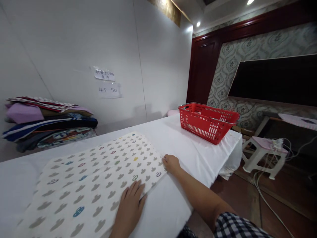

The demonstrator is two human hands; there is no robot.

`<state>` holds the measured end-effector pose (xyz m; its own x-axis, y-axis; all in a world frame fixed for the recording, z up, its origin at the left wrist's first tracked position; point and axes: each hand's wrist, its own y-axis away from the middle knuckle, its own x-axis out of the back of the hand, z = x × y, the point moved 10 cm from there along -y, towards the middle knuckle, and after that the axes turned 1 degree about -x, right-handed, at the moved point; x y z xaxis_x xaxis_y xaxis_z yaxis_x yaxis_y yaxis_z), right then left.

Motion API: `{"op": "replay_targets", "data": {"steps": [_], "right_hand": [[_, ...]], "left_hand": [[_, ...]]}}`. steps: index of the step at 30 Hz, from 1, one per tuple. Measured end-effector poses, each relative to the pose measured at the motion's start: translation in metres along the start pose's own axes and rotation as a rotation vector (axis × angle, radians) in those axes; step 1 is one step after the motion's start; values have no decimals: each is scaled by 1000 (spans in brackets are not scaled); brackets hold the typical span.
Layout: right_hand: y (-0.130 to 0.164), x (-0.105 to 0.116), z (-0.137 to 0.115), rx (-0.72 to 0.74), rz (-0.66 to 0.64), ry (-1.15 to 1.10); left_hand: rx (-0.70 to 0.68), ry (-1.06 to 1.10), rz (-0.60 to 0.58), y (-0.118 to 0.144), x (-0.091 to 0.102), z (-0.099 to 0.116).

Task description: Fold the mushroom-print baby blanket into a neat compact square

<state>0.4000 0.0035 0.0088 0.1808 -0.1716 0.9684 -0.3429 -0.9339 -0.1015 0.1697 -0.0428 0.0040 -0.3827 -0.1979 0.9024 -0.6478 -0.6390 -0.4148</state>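
Observation:
A cream cloth (106,172) printed with grey mouse-head shapes and a few coloured ones lies spread flat over the white-covered table. My left hand (131,203) rests palm down on its near edge, with the fingers stretched out. At the cloth's right corner, my right hand (171,163) has its fingers closed on the edge. The fingertips of that hand are partly hidden. The lower left part of the cloth runs out toward the bottom of the view.
A red plastic basket (203,124) with metal handles stands at the table's far right. Folded fabrics (49,124) are piled at the left by the white wall. A stool (266,152) with cables stands right of the table (198,158).

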Motion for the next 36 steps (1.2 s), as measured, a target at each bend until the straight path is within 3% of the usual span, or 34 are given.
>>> {"op": "replay_targets", "data": {"steps": [23, 36], "right_hand": [[2, 4, 1, 8, 2, -23], [7, 3, 5, 55, -63, 48]], "left_hand": [[24, -16, 30, 1, 5, -3], [43, -3, -64, -3, 7, 7]]}}
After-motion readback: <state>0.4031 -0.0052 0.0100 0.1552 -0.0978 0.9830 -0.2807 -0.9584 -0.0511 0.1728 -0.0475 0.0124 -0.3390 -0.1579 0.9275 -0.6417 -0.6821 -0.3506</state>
